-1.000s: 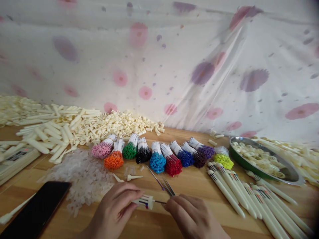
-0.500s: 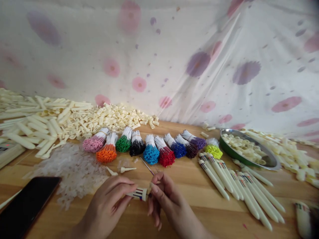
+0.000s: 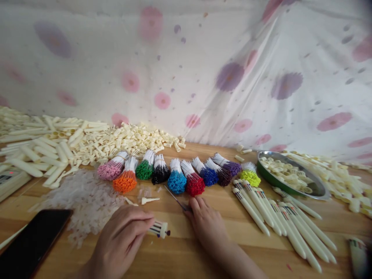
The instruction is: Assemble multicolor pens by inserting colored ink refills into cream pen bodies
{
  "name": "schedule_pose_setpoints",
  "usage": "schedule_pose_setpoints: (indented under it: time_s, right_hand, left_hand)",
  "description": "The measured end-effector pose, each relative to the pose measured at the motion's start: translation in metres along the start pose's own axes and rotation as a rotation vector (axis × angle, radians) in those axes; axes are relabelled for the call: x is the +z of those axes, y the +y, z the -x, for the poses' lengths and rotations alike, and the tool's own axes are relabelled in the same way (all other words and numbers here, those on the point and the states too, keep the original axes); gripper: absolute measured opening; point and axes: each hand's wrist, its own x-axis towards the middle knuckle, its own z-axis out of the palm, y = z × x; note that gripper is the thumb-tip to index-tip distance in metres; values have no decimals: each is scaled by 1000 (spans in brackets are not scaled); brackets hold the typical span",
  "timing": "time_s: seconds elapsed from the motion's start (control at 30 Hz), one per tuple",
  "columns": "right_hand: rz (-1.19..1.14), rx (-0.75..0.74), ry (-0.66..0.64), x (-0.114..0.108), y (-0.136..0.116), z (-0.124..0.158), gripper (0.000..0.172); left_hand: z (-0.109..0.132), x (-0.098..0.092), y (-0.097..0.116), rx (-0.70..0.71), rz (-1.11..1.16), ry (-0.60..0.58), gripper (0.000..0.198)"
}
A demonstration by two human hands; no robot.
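My left hand (image 3: 122,238) is closed round a short cream pen part (image 3: 159,229) with coloured stripes, held just above the wooden table (image 3: 186,255). My right hand (image 3: 205,223) rests on the table with its fingertips pressed on thin loose refills (image 3: 174,195) lying in front of the bundles. A row of refill bundles runs behind: pink (image 3: 110,170), orange (image 3: 124,182), green (image 3: 144,169), black (image 3: 159,172), blue (image 3: 176,181), red (image 3: 194,184), dark blue, purple and yellow-green (image 3: 250,176).
Finished cream pens (image 3: 279,221) lie fanned at the right beside a green-rimmed metal dish (image 3: 290,176) of clips. Cream barrels and small parts (image 3: 87,141) are heaped at the left. Clear pieces (image 3: 84,201) and a black phone (image 3: 31,242) lie near the front left. A flowered cloth hangs behind.
My right hand has left the pen part and moved forward onto the loose refills on the table. My left hand still holds the part, now slightly lower.
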Motion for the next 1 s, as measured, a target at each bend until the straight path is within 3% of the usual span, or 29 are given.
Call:
schedule_pose_setpoints:
  time_s: [0.17,0.27,0.33,0.4,0.67,1.0]
  right_hand:
    - [-170,29,30,-6,7,2,10]
    - [-600,94,-20,-15,7,9,17]
    - [-936,166,-126,-21,3,15,31]
    - [-1120,205,-227,-26,-5,20,44]
    - [-1312,287,-413,-30,-39,24,56]
    - [-1322,338,-492,-33,-43,22,54]
  left_hand:
    - [0,-2,1,3,5,47,24]
    - [1,-1,0,2,-6,57,26]
    - [2,-1,-2,1,-21,75,25]
    - [2,-1,-3,-4,-43,86,24]
    - [3,-1,-6,4,-162,92,22]
    - [7,1,-6,-18,-179,72,22]
